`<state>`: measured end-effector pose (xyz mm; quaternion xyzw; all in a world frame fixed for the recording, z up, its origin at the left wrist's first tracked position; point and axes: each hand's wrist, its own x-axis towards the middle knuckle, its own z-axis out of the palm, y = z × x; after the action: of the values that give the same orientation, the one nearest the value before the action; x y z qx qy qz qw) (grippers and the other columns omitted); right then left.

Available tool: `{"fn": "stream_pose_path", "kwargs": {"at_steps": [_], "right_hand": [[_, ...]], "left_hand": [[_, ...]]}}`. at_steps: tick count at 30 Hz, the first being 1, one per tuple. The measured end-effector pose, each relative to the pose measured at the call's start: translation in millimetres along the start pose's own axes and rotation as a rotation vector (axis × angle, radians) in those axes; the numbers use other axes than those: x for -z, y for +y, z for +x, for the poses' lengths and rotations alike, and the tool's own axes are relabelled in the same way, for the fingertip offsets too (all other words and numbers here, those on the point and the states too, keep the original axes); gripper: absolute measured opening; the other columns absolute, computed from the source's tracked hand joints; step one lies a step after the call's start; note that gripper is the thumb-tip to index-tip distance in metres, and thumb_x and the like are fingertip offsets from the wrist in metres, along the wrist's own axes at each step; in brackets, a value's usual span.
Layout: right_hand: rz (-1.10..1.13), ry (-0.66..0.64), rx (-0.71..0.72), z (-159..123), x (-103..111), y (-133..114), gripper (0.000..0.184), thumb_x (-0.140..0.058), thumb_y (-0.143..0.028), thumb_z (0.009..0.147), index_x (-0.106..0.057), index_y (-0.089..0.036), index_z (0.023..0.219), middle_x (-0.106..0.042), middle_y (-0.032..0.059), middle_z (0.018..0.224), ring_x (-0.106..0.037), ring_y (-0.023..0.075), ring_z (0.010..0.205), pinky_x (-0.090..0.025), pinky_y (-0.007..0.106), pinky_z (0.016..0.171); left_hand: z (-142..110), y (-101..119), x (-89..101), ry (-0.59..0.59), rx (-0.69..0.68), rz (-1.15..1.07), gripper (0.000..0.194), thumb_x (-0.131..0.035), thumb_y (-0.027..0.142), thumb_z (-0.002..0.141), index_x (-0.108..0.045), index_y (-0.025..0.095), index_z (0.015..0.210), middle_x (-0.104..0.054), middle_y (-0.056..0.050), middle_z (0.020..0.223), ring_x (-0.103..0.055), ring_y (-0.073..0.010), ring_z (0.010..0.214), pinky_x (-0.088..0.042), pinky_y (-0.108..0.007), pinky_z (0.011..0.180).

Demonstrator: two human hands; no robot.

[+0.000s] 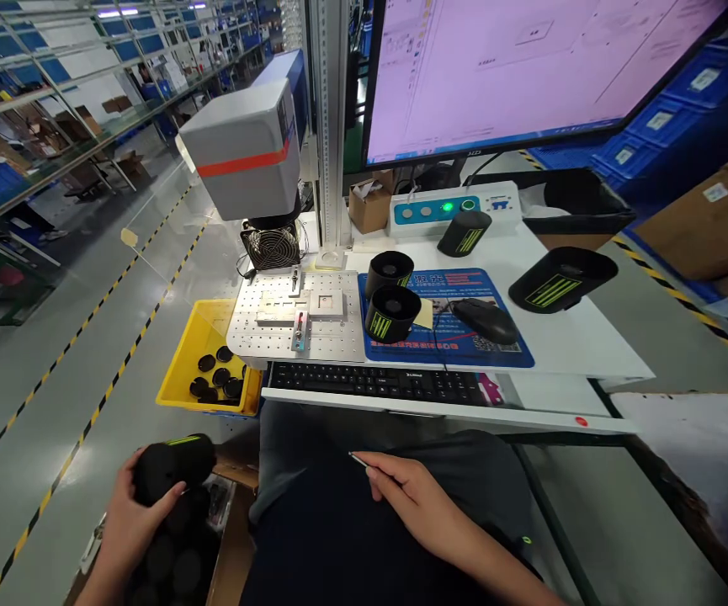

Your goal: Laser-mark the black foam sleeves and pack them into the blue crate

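At 8 o'clock, our left hand (127, 515) is wrapped round a black cylinder with green stripes (178, 465), fingers and thumb clamped on its sides. It's held up over an open brown cardboard box (235, 543) with more dark round pieces inside. Between 8 and 9 we've got a yellow plastic bin (180, 364) with black discs lying in it. At 10–11, a boxy grey machine head with a red band (247, 156) overhangs the bench side. At 9, a silver perforated metal plate (263, 341) carries small blocks.

Near centre, we have two black open-topped striped cups (394, 316) upright on a blue printed mat (376, 351), one behind the other; can't tell if they touch. Between 5 and 6, our right hand (412, 498) pinches a slim metal tool (357, 459) between thumb and index, tip at 10. A black mouse (485, 321) sits on the mat at 3. Two more striped black cylinders are on the white tabletop (591, 345): smaller-looking one (464, 233) at 2, larger-looking (562, 280) at 3, both lying tilted in our view.
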<state>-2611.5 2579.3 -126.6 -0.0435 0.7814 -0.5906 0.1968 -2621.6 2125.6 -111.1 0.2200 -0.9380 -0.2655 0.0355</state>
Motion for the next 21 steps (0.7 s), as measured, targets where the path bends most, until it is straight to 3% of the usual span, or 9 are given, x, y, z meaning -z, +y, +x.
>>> {"fn": "stream_pose_path", "kwargs": {"at_steps": [2,4,7,10,15,18,21], "right_hand": [[0.047,-0.004,0.017,-3,2,-6,0.045,-0.043,-0.045,0.101,-0.071,-0.02,0.126,-0.06,-0.001,0.069,-0.057,0.0156,0.068,-0.049,0.03,0.073],[0.106,-0.026,0.007,-7,3,-13,0.048,-0.042,-0.047,0.102,-0.067,-0.019,0.131,-0.06,-0.0011,0.068,-0.054,0.0143,0.063,-0.047,0.029,0.067],[0.184,-0.064,-0.024,-15,4,-25,0.052,-0.042,-0.05,0.102,-0.059,-0.02,0.141,-0.061,-0.0007,0.069,-0.05,0.0129,0.059,-0.044,0.026,0.058],[0.212,-0.061,-0.014,-24,5,-36,0.052,-0.041,-0.05,0.102,-0.058,-0.021,0.142,-0.06,-0.001,0.068,-0.048,0.012,0.057,-0.042,0.025,0.055],[0.217,-0.002,0.017,-34,10,-40,0.048,-0.043,-0.043,0.102,-0.058,-0.02,0.142,-0.057,-0.0022,0.067,-0.048,0.011,0.058,-0.041,0.023,0.056],[0.271,0.04,0.004,-36,12,-36,0.048,-0.042,-0.043,0.103,-0.058,-0.019,0.142,-0.056,-0.0025,0.066,-0.045,0.01,0.055,-0.039,0.022,0.052],[0.302,0.052,-0.005,-38,14,-32,0.048,-0.043,-0.044,0.103,-0.059,-0.02,0.141,-0.056,-0.0023,0.066,-0.044,0.0099,0.054,-0.04,0.022,0.052]], "left_hand": [[2,36,-2.3,-0.215,-0.078,-0.214,0.091,-0.073,0.07,0.063,-0.051,0.021,0.137,-0.064,-0.012,0.131,-0.064,-0.0334,0.115,-0.052,-0.043,0.102],[0,72,-15.0,-0.45,-0.192,-0.468,0.1,-0.068,0.083,0.062,-0.054,0.018,0.136,-0.064,-0.015,0.131,-0.061,-0.036,0.12,-0.049,-0.044,0.105],[-7,119,-50.6,-0.813,-0.134,-0.789,0.114,-0.065,0.091,0.056,-0.047,0.018,0.141,-0.068,-0.018,0.121,-0.066,-0.0369,0.107,-0.053,-0.045,0.092],[-20,153,-88.2,-1.094,-0.101,-0.904,0.104,-0.069,0.088,0.057,-0.053,0.018,0.133,-0.069,-0.017,0.117,-0.065,-0.0375,0.109,-0.052,-0.045,0.093],[-35,180,-118.7,-1.339,-0.179,-0.836,0.102,-0.061,0.091,0.062,-0.058,0.016,0.131,-0.068,-0.018,0.12,-0.064,-0.0377,0.112,-0.051,-0.045,0.095],[-34,188,-116.3,-1.441,-0.167,-0.832,0.104,-0.062,0.089,0.066,-0.05,0.017,0.141,-0.067,-0.018,0.124,-0.063,-0.0372,0.114,-0.05,-0.045,0.098],[-33,197,-102.4,-1.55,-0.179,-0.776,0.105,-0.082,0.063,0.068,-0.034,0.021,0.153,-0.063,-0.014,0.131,-0.06,-0.0341,0.12,-0.048,-0.045,0.103]]}}
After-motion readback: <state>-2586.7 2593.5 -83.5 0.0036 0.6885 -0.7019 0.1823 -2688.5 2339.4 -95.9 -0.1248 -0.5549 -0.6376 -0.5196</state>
